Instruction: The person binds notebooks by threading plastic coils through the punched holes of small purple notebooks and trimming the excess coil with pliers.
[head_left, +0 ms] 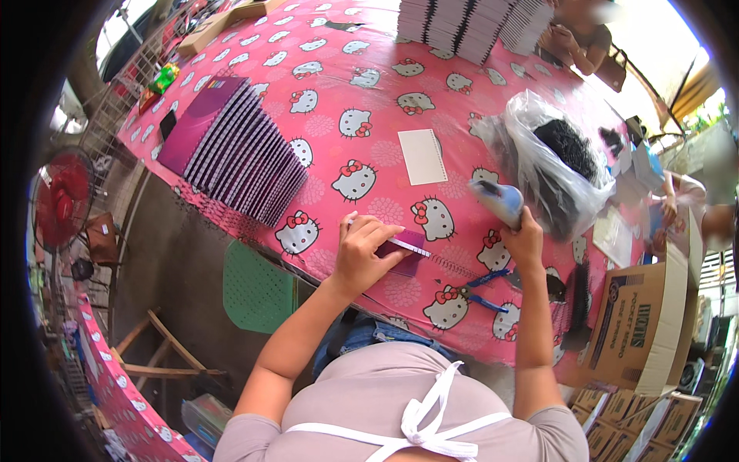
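Note:
My left hand is closed over a small purple notebook near the table's front edge, with its white page edges turned up. From the notebook's right end a thin spiral coil stretches across the cloth. In my right hand is a pale blue and grey handheld tool, raised above the table; motion blur hides its exact kind. Blue-handled pliers lie on the cloth between my forearms. A white punched paper pad rests farther back.
Purple notebooks stand in a long row at left. A clear plastic bag of black coils sits at right, beyond a cardboard box. Tall paper stacks stand at the back. Other people sit at the far right.

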`<state>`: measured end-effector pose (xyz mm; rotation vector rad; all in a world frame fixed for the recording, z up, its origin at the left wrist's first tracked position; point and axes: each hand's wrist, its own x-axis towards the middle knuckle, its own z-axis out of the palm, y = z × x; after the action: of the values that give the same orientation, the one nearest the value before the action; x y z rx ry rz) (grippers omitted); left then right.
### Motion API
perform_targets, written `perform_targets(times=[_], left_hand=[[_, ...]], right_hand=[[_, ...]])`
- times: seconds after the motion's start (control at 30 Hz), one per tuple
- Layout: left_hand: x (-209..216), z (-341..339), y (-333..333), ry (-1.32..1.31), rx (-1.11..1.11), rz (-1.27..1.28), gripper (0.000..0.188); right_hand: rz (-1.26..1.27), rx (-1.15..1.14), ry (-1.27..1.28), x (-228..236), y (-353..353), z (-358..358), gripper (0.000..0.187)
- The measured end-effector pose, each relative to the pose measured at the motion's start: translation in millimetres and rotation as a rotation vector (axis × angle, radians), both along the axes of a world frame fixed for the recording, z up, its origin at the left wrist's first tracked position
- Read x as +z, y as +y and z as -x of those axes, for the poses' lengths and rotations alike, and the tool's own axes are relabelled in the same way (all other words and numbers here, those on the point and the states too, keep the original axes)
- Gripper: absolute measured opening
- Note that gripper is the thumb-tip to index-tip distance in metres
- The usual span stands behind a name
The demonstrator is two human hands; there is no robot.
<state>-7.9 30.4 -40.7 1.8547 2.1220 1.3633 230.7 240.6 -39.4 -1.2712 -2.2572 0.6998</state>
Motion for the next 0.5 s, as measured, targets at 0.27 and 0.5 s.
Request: perform_targets(times=[0.27, 0.5], left_hand=[[5.1, 7.5, -1.0, -0.104, -0.038, 0.088, 0.048], [4.1, 7.0, -1.7, -0.166, -0.066, 0.087, 0.049]], right_hand=[[0.433, 0.619, 0.396, -1.6, -34.5, 48.1, 0.032], [0.515, 0.525, 0.259, 16.2, -28.7, 65.8, 0.044]])
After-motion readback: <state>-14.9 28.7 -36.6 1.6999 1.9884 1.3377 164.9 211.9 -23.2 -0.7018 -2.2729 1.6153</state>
